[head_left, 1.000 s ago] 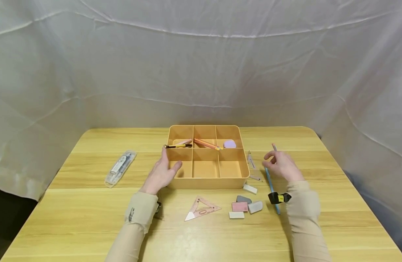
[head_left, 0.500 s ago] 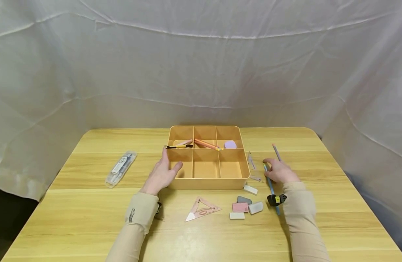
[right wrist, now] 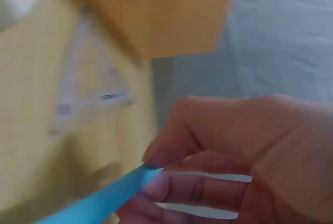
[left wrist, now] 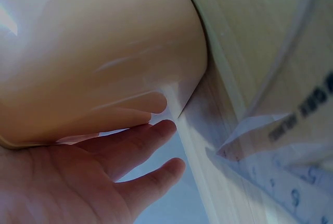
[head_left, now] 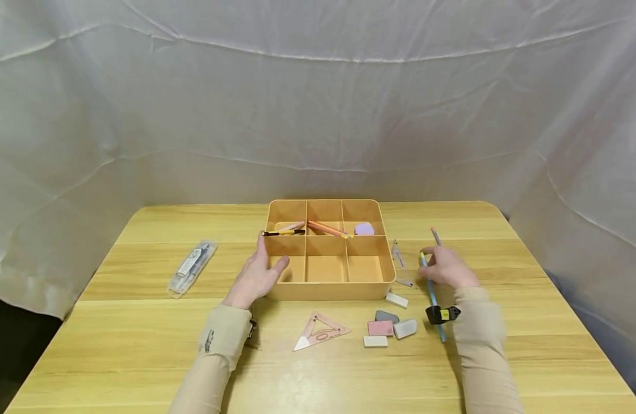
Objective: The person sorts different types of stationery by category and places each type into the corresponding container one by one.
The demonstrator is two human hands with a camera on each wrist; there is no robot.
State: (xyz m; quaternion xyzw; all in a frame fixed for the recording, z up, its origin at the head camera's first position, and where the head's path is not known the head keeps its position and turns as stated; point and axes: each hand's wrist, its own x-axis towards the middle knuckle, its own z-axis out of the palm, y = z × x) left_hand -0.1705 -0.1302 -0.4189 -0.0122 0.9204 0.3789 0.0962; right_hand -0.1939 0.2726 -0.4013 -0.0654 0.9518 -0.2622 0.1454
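My right hand [head_left: 446, 268] pinches a slim blue pencil [head_left: 432, 290] near its yellowish far end, between thumb and fingers. In the right wrist view the blue shaft [right wrist: 99, 198] runs from the fingertips to the lower left, somewhat blurred. A second pencil [head_left: 435, 235] with a pinkish end lies just behind that hand. My left hand [head_left: 253, 276] rests against the left side of a yellow-orange divided box [head_left: 328, 291], its thumb over the near left compartment. In the left wrist view, its fairly straight fingers [left wrist: 151, 140] lie along the outer wall.
Pens, orange pencils [head_left: 325, 228] and a lilac rounded item [head_left: 364, 229] lie in the box's back compartments. Several erasers [head_left: 380, 328], a pink set square [head_left: 320, 332] and clear rulers [head_left: 398, 254] lie around it. A clear packet [head_left: 192, 268] lies at left; a grey curtain hangs behind.
My right hand has come down from above the blue pencil and now pinches it. The pencil's far end has shifted slightly right. My left hand stays at the box.
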